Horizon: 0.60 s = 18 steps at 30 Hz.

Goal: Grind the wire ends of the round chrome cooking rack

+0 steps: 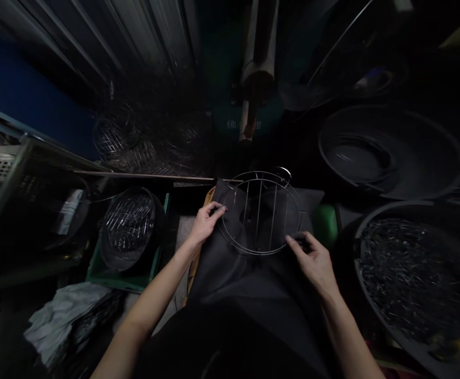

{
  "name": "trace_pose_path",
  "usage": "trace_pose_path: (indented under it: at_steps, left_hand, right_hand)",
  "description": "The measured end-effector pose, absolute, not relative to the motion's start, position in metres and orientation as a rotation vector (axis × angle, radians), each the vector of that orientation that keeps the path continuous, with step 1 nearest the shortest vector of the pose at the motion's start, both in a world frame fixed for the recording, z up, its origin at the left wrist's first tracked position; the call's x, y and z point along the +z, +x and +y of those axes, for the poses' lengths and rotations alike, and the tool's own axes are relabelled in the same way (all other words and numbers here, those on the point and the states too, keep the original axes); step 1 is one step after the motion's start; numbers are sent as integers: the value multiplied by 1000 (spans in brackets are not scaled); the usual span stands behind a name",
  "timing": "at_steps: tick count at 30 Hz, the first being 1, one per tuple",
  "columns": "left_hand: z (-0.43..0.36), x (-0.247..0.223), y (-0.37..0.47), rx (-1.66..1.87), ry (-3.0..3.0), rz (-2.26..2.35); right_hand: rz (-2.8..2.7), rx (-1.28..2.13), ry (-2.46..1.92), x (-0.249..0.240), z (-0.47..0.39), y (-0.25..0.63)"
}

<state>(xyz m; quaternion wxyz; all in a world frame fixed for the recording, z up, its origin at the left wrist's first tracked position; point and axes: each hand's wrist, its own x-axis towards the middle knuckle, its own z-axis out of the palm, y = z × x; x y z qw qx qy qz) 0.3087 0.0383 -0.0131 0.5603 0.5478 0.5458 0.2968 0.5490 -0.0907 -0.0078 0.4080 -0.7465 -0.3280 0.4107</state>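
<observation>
A round wire rack (258, 216) with several parallel bars is held out over my lap, which a dark apron (237, 284) covers. My left hand (206, 222) pinches its rim on the left side between thumb and fingers. On the lower right of the rim, my right hand (312, 258) grips it with thumb and curled fingers. Just beyond the rack's far edge shows a small shiny curved metal piece (284, 172); whether it joins the rack I cannot tell. A machine's vertical rod (247, 126) stands in front, above and beyond the rack.
Left, a dark bucket (150, 231) of short wire rods stands in a green crate (113, 281). Several wire racks (113, 139) lie at the back left. Right, a large tub (372, 310) holds many small metal pieces, with another basin (423, 158) behind. A pale cloth (64, 316) lies lower left.
</observation>
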Motion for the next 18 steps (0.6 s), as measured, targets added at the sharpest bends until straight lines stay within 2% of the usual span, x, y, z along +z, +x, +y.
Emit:
trace_pose_path:
  at_steps: [18]
  left_hand:
    - [44,23,301,816,1253,1255]
  right_hand:
    - [-789,1038,-1839,36,-74,545]
